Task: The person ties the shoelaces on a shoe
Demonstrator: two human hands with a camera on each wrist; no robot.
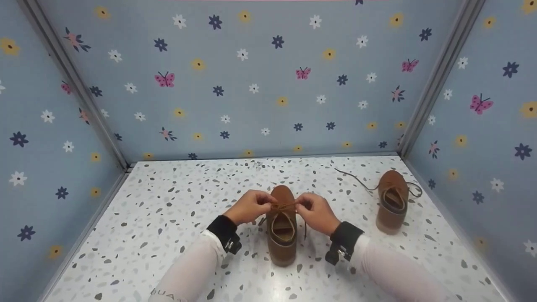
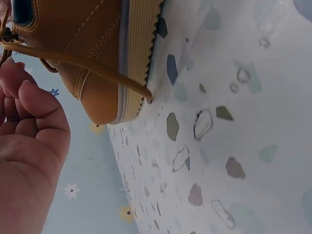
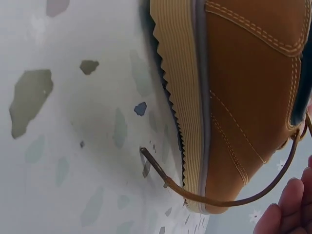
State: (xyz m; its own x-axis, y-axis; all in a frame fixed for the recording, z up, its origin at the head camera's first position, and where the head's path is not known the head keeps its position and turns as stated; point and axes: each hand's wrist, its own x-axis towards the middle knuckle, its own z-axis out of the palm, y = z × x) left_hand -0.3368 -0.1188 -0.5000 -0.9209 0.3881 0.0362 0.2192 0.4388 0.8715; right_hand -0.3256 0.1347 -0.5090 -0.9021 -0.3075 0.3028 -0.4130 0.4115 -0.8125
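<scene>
A brown lace-up shoe (image 1: 282, 247) stands on the speckled surface, toe pointing away from me. Across its front, the brown shoelace (image 1: 285, 206) is drawn between my two hands. At the shoe's left my left hand (image 1: 251, 206) pinches the lace between thumb and fingers, and my right hand (image 1: 317, 212) does likewise from the other side. One lace end (image 2: 102, 70) hangs down over the shoe's side in the left wrist view. Another loose end (image 3: 224, 202) curves past the sole in the right wrist view. My fingertips are partly cut off in both wrist views.
A second brown shoe (image 1: 392, 205) stands farther right, its laces (image 1: 356, 178) loose and spread to both sides. Blue panels (image 1: 260, 84) with flowers and butterflies enclose the white speckled surface (image 1: 168, 218) at the back, left and right.
</scene>
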